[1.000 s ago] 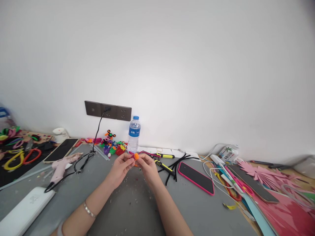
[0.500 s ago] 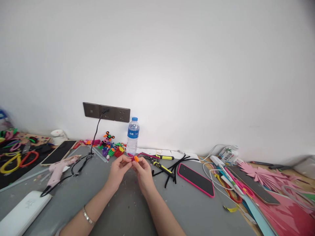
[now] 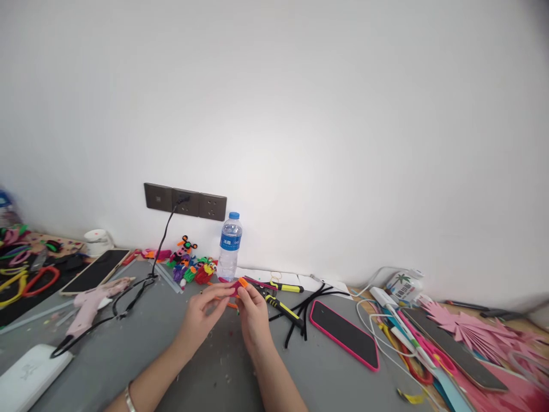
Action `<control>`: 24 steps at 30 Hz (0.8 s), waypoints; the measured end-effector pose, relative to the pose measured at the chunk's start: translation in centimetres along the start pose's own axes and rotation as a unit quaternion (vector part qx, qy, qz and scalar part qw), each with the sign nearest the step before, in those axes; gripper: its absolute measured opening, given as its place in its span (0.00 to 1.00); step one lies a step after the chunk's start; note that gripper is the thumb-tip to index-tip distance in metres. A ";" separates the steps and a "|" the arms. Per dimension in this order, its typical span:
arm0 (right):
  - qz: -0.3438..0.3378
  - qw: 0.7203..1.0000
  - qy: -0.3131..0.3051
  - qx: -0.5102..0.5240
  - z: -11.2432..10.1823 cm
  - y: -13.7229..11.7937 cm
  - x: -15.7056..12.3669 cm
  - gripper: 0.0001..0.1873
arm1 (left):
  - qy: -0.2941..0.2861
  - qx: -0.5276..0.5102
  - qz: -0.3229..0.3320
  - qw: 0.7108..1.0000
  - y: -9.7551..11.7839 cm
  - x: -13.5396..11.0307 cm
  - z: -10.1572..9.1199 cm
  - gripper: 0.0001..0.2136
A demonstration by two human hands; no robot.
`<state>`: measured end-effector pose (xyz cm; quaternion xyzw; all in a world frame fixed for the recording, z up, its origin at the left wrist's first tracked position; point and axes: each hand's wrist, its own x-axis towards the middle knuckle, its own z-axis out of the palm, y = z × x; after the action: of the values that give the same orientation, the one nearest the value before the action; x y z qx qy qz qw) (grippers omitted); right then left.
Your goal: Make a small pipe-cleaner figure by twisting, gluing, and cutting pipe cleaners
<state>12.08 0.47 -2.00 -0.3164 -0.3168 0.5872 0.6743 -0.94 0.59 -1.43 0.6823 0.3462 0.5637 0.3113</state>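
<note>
My left hand (image 3: 205, 312) and my right hand (image 3: 254, 316) meet over the grey mat, fingers closed around a small magenta and orange pipe cleaner piece (image 3: 236, 286). The orange part shows at the right fingertips; some of the piece is hidden by the fingers. Just beyond, yellow-and-black-handled pliers (image 3: 283, 311) lie spread on the mat. Black pipe cleaners (image 3: 304, 312) are strewn to the right of them. Behind my hands stands a water bottle (image 3: 230, 246) with a blue cap. Small colourful fuzzy figures (image 3: 191, 269) cluster left of the bottle.
A pink glue gun (image 3: 88, 306) with a black cord and a white box (image 3: 32, 375) sit at left. One phone (image 3: 96, 271) lies behind them, and a pink-cased phone (image 3: 343, 332) is at right. Scissors, cables and pink folded paper (image 3: 469, 326) crowd the right side. The wall stands behind.
The pipe cleaner piece has turned in my fingers, and my left fingers reach further along it. An orange strand now shows beneath. The whole view has tilted slightly.
</note>
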 end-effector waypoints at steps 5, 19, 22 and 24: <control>0.018 1.000 0.006 -0.017 -0.5 0.2 0.3 0.12 | -0.018 0.126 0.087 0.988 -0.2 0.1 -0.5 0.12; 0.061 0.998 0.021 -0.016 -1.5 -1.7 0.9 0.14 | -0.055 0.147 0.057 0.986 0.0 0.3 -0.8 0.14; 0.071 0.997 0.024 -0.009 -1.5 -1.5 0.9 0.15 | -0.056 0.153 0.064 0.985 0.0 0.5 -1.0 0.13; 0.071 0.997 0.024 -0.011 -1.5 -1.2 0.9 0.16 | -0.059 0.158 0.065 0.984 -0.1 0.5 -1.2 0.13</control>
<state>14.09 1.17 -1.88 -0.3601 -0.2836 0.6224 0.6345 -2.04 1.14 -1.04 0.7759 0.3673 0.4794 0.1822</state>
